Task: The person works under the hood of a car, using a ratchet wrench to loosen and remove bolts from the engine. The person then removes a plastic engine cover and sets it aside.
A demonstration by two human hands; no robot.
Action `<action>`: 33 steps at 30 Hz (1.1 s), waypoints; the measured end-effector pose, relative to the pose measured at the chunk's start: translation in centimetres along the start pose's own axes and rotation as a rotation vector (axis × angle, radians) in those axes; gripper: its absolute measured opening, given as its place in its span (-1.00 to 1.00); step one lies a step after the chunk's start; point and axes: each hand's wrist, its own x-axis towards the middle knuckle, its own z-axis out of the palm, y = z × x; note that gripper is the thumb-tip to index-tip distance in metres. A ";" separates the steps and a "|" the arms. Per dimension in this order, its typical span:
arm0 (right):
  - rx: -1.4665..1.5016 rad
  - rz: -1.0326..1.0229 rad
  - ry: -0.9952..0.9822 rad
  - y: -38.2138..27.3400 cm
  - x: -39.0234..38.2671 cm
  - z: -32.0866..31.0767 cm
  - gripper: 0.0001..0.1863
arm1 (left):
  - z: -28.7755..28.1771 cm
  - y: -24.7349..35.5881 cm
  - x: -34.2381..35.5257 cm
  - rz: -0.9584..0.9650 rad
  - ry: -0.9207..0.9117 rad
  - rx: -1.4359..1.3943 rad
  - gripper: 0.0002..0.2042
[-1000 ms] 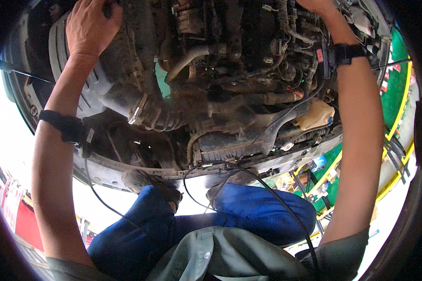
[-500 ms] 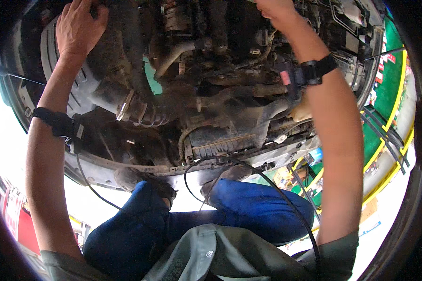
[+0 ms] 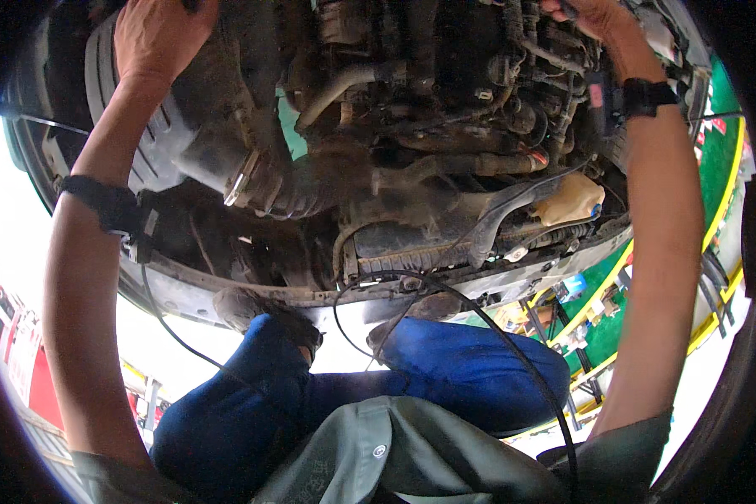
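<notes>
Dusty engine bay (image 3: 286, 295) lies open

It spreads from nine o'clock over twelve to three. At ten o'clock sits a grey ribbed housing (image 3: 172, 143). The person's left hand (image 3: 164, 38), at half past ten, overlaps its upper end, thumb apart from the fingers; whether it pinches anything cannot be told. The right hand (image 3: 595, 17), at half past one, bends near a hose (image 3: 550, 55), fingertips unclear, grip impossible to tell.

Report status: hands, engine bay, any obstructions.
Left hand upper left, right hand upper right, grips unclear. Engine bay exposed. Black cable loops lower in view.
</notes>
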 end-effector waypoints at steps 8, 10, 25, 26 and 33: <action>0.986 -0.271 0.474 4.9 6.5 18.5 -0.79 | -0.9 0.8 0.1 -0.012 0.106 0.006 -0.58; 0.871 -0.215 0.491 4.8 6.6 17.3 -0.78 | -0.9 0.6 0.1 -0.037 -0.046 0.012 -0.57; 0.334 -0.136 -0.079 3.9 1.8 2.9 -0.57 | -0.5 0.3 0.1 -0.024 -0.008 -0.025 -0.58; 0.422 -0.157 0.050 4.2 1.9 5.0 -0.61 | -0.6 0.4 0.1 -0.024 -0.018 -0.025 -0.58; 0.926 -0.299 0.389 3.8 4.7 15.7 -0.79 | -1.0 0.9 0.0 -0.049 -0.046 -0.040 -0.59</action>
